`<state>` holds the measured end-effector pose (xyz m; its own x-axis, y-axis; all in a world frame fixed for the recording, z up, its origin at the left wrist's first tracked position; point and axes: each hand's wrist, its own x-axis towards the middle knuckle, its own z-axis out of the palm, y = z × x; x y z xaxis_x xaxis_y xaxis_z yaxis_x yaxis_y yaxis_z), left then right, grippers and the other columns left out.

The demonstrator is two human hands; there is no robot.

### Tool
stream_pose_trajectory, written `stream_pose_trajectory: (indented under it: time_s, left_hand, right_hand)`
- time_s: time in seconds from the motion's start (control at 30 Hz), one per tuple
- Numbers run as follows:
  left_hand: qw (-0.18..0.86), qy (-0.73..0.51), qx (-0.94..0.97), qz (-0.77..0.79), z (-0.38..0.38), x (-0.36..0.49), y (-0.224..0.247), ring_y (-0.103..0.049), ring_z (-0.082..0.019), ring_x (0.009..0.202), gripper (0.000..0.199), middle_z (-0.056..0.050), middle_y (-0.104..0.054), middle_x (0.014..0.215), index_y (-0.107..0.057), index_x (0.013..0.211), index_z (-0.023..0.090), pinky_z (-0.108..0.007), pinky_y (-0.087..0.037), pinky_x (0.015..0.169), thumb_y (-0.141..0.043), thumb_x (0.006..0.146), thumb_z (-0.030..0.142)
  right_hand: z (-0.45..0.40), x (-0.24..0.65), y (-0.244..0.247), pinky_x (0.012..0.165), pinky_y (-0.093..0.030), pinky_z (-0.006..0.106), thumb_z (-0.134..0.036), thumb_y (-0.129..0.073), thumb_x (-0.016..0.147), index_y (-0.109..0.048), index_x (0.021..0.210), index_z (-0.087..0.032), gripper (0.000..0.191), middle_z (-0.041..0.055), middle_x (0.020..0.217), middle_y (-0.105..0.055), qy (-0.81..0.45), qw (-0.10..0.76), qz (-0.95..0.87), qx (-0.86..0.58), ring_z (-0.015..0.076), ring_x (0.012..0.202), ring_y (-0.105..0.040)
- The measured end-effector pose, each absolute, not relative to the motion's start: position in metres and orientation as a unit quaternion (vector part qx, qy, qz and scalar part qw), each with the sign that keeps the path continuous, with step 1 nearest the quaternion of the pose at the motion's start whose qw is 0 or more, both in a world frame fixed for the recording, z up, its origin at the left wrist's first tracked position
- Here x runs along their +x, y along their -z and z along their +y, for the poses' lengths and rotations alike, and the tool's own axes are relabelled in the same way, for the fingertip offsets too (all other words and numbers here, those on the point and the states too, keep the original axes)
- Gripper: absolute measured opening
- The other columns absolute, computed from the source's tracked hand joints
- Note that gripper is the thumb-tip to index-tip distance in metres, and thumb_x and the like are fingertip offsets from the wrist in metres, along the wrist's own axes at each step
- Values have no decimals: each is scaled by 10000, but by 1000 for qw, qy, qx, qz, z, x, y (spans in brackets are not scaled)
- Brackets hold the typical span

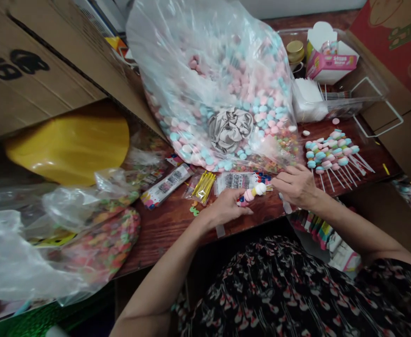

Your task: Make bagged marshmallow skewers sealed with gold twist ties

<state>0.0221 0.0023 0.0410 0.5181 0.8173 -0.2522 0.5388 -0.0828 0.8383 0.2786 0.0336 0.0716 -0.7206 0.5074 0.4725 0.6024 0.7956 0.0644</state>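
Observation:
Above the table's front edge, my left hand (228,206) is closed around one end of a marshmallow skewer (254,192) with pink, yellow and white pieces. A bit of blue and red print, perhaps a wrapper, shows by its fingers. My right hand (295,187) has its fingertips pinched together at the skewer's other end, seemingly on the stick. Just behind the hands lie a stack of printed clear bags (238,180) and a packet of yellow twist ties (203,186). Finished-looking marshmallow skewers (332,150) are piled to the right of my right hand.
A big clear bag of marshmallows (261,112) fills the back, with a crumpled grey cloth (231,128) on it. Bagged gummies (110,243) and a yellow bowl (75,145) stand left, beside a cardboard box (40,61). At right is a plastic bin (346,105) holding a pink box (332,65).

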Motion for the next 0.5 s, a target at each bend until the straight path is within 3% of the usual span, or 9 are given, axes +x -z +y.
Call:
stream_pose_trajectory:
  time_s: [0.17, 0.33, 0.5]
  left_hand:
    - [594, -165, 656, 435, 6, 24, -48, -485, -125, 700, 289, 50, -555, 705, -671, 894, 135, -242, -408, 718, -736, 659, 292]
    - [534, -178, 686, 462, 7, 33, -39, -467, -112, 661, 134, 48, -538, 671, -641, 754, 130, -217, -367, 643, -650, 699, 251]
    - [434, -159, 751, 471, 6, 38, -30, -528, -135, 667, 182, 28, -603, 699, -652, 840, 152, -234, -397, 640, -677, 724, 290]
  right_hand:
    - [45, 278, -88, 649, -221, 321, -197, -516, 926, -650, 797, -215, 187, -17, 647, -604, 119, 209, -943, -228, 144, 671, -404]
    - [36, 272, -90, 625, -216, 318, -167, -515, 884, -654, 806, -183, 161, 7, 671, -621, 77, 138, -959, -234, 131, 625, -438]
    - [30, 271, -86, 587, -188, 316, -148, -531, 861, -653, 859, -180, 127, 23, 729, -676, 11, 30, -952, -305, 128, 603, -499]
